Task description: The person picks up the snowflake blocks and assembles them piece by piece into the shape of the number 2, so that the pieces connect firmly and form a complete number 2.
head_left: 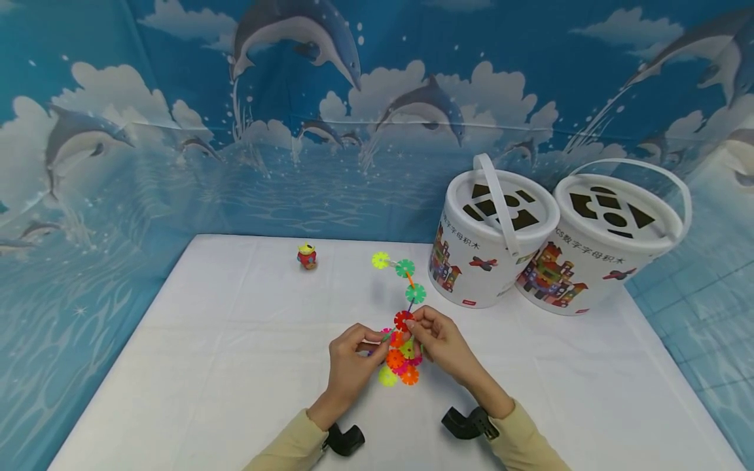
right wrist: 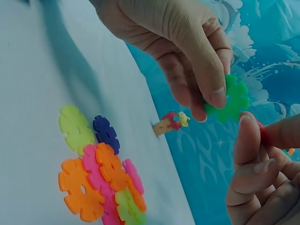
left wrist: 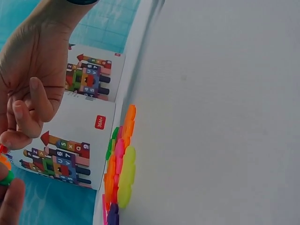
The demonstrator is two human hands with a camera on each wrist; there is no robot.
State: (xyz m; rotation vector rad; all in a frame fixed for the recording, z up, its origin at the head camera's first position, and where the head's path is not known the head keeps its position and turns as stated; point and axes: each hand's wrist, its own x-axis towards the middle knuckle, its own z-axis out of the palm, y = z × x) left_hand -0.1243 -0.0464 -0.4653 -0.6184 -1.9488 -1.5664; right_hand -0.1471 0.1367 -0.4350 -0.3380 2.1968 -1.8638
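Observation:
My left hand pinches a green notched disc by its edge. Close beside it, my right hand holds a red notched disc between thumb and finger. From the red disc a chain runs up and away, with a green disc, another green disc and a yellow disc linked by discs seen edge-on. The green and red discs in my hands look apart in the right wrist view. Below the hands lies a pile of loose discs, among them an orange disc, a yellow-green disc and a purple disc.
A small red and yellow toy figure stands toward the table's back. At the back right stand two white buckets, a nearer-left bucket and a right bucket, with shape-cut lids and handles. A dolphin-print cloth hangs behind the white table.

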